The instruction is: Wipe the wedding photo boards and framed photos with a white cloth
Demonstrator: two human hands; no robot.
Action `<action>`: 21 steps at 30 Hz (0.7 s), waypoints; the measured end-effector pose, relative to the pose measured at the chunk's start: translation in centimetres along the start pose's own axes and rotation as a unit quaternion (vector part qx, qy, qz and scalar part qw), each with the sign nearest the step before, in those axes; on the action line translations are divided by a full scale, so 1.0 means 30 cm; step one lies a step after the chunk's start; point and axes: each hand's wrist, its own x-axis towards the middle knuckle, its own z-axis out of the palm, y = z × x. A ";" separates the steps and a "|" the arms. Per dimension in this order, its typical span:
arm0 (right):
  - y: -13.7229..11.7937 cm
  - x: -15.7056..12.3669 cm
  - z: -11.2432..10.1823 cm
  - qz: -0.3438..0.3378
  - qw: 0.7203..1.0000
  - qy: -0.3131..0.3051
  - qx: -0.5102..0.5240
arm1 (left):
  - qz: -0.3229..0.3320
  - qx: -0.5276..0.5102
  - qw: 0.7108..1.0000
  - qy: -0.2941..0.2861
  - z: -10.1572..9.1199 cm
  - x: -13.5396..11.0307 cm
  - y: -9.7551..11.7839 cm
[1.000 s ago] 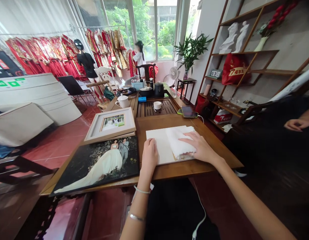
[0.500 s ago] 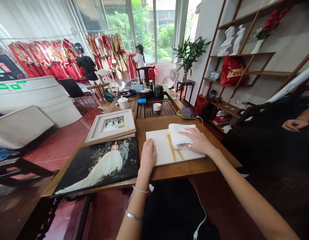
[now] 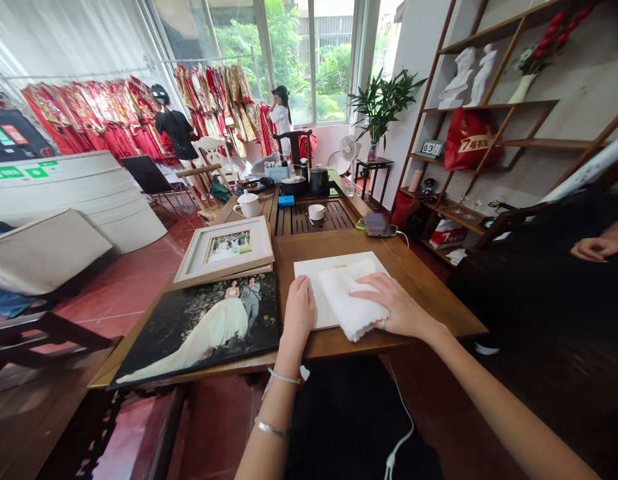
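Table point(image 3: 429, 293), wooden: white panel point(image 3: 313, 280) and white cloth point(image 3: 346, 307) under 2 hands.
Wedding print point(image 3: 199, 327) lies left, just beside the panel, near the table's front edge. Folded cloth covers the panel's right part, near end overhanging it. Right hand point(image 3: 393, 308) presses flat on the cloth, fingers spread, gripping nothing; left hand point(image 3: 299, 310) rests, fingers together, on the panel's left edge. Risk: pushed nearer, cloth could slide off the table; panel could shift if the left hand eases.
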 end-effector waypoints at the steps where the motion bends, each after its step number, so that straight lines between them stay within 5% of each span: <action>1: -0.010 -0.028 -0.010 -0.005 1.000 -0.004 0.005 | -0.002 0.000 1.000 -0.002 -0.001 0.000 0.002; 6: -0.001 -0.082 -0.030 0.066 0.997 -0.011 -0.028 | -0.007 -0.003 1.000 -0.010 -0.001 0.004 0.004; 11: 0.081 0.022 0.003 0.172 0.981 0.004 -0.085 | -0.009 -0.014 1.000 -0.007 -0.001 0.005 0.000; 17: 0.140 0.195 0.034 0.197 0.976 -0.022 -0.089 | -0.001 -0.027 1.000 0.003 0.004 0.003 -0.010; 21: 0.126 0.213 0.043 0.168 0.981 -0.025 -0.092 | 0.004 -0.028 1.000 0.007 0.007 0.002 -0.011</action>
